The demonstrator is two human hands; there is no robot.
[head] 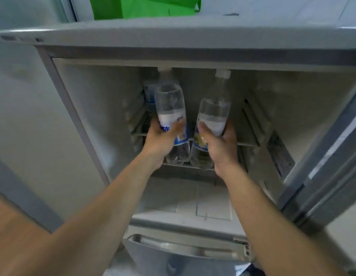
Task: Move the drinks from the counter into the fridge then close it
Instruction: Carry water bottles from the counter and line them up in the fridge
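Note:
The fridge (pixel 89 100) stands open in front of me, its door (pixel 320 176) swung out to the right. My left hand (pixel 161 142) grips a clear plastic bottle with a blue and white label (pixel 170 104) around its middle. My right hand (pixel 221 148) grips a second clear bottle (pixel 215 108) with a blue and yellow label. Both bottles are inside the compartment, caps pointing away from me, over the wire shelf (pixel 246 140). Another bottle with a blue label (pixel 149 94) stands behind the left one, partly hidden.
A green bag (pixel 141 6) lies on top of the fridge. Below the open compartment is a lower door with a grey handle (pixel 185 248). White compartment floor (pixel 193 200) shows under the shelf. A wooden surface (pixel 11 232) lies at lower left.

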